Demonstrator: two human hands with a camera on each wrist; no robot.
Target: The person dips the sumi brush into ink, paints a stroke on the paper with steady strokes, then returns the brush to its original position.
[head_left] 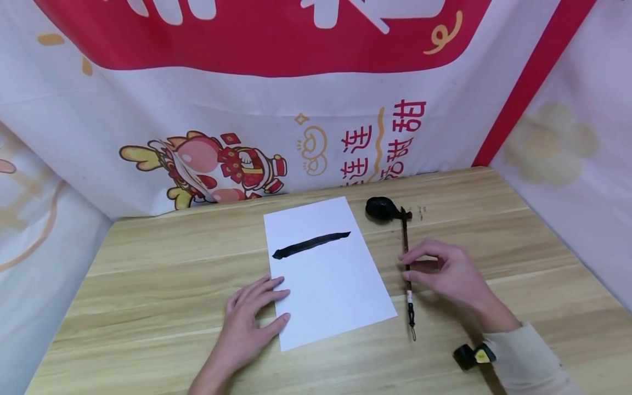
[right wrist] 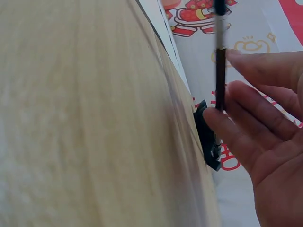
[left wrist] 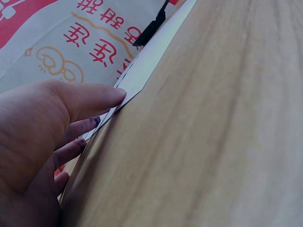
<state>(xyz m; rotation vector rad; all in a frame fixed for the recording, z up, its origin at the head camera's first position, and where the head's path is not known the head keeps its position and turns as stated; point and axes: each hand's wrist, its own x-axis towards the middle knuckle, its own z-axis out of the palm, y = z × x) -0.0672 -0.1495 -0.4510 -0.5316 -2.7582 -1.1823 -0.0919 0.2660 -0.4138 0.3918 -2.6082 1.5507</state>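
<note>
A sheet of white paper [head_left: 331, 291] lies on the table, with a thick black ink stroke [head_left: 313, 244] across its upper part. My left hand [head_left: 252, 315] rests at the paper's left edge, fingers spread and fingertips on the sheet; the left wrist view shows the thumb on the paper [left wrist: 156, 56]. To the right of the sheet, my right hand [head_left: 451, 274] pinches a dark writing brush [head_left: 406, 238] by its handle between thumb and fingers. The brush's bristle end is at the neck of a black rounded ink dish [head_left: 379, 209], also seen in the right wrist view.
The wooden table [head_left: 163, 285] meets a printed cloth [head_left: 237, 104] hanging behind it. Small dark ink marks [head_left: 421, 213] spot the tabletop right of the dish. A black device with a yellow label [head_left: 475, 356] sits at my right wrist.
</note>
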